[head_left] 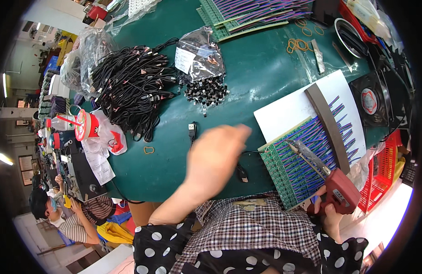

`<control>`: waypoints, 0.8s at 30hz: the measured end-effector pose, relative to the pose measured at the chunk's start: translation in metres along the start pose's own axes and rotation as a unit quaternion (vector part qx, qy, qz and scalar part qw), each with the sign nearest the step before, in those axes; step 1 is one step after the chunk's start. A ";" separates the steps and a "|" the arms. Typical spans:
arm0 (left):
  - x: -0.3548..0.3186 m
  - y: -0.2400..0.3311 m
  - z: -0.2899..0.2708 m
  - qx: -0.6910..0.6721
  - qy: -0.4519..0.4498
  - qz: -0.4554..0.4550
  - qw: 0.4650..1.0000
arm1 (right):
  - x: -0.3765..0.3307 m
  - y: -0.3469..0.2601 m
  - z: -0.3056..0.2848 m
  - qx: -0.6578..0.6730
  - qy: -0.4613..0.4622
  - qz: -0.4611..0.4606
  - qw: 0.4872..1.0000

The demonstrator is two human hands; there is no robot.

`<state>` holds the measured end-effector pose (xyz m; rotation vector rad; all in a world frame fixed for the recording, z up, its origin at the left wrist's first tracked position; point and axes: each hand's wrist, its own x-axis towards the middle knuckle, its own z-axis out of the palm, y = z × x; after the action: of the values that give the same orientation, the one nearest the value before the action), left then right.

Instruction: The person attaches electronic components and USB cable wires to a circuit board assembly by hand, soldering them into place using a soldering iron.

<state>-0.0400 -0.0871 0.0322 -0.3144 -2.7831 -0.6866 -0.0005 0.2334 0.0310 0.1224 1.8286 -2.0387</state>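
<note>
Dark red pistol-shaped tool [342, 194], wrapped by your right hand [330, 216]
Its tip lies over the green circuit-board panel with purple-blue wires [282, 179]; your left hand [214, 159] blurs above the dark green tabletop [163, 178], its opening and hold impossible to tell.
</note>
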 end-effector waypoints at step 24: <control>-0.025 0.020 -0.014 -0.231 -0.088 -0.123 0.961 | -0.011 0.006 -0.008 0.067 -0.009 -0.015 0.998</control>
<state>-0.0082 -0.0797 0.0451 -0.1149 -2.8222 -1.4405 0.0104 0.2430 0.0280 0.1147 1.6923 -2.1753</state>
